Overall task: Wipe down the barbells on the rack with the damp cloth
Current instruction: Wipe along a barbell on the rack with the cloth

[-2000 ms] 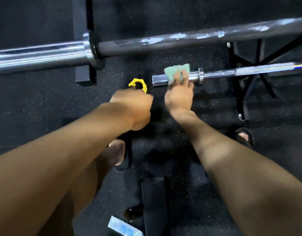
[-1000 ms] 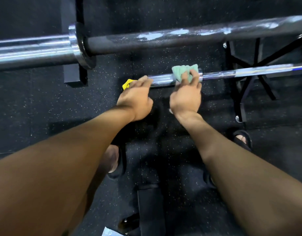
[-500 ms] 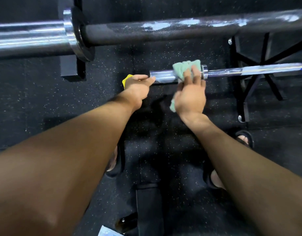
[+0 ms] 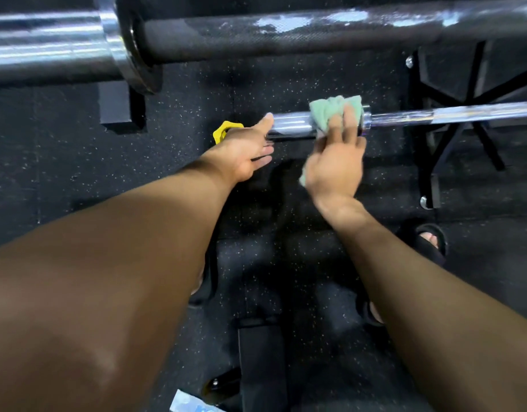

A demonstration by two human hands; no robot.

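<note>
A thin chrome barbell (image 4: 452, 115) runs low across the right half, its sleeve end (image 4: 292, 126) pointing left. A green cloth (image 4: 330, 111) is draped over the sleeve beside the collar. My right hand (image 4: 335, 162) presses the cloth against the sleeve with straight fingers, and a loose end of cloth hangs under the palm. My left hand (image 4: 247, 150) lies open, its thumb tip touching the sleeve's end. A thicker barbell (image 4: 286, 34) with wet streaks crosses the top, its chrome sleeve (image 4: 45, 46) at the left.
A yellow collar clamp (image 4: 223, 133) lies on the black speckled rubber floor just behind my left hand. Black rack legs (image 4: 452, 144) stand at the right. A dark bench part (image 4: 262, 361) is below. My sandalled foot (image 4: 431, 239) shows at the right.
My left hand has opened and reached to the thin bar's sleeve end. My right hand has slid the cloth right, up to the collar. The view has moved closer.
</note>
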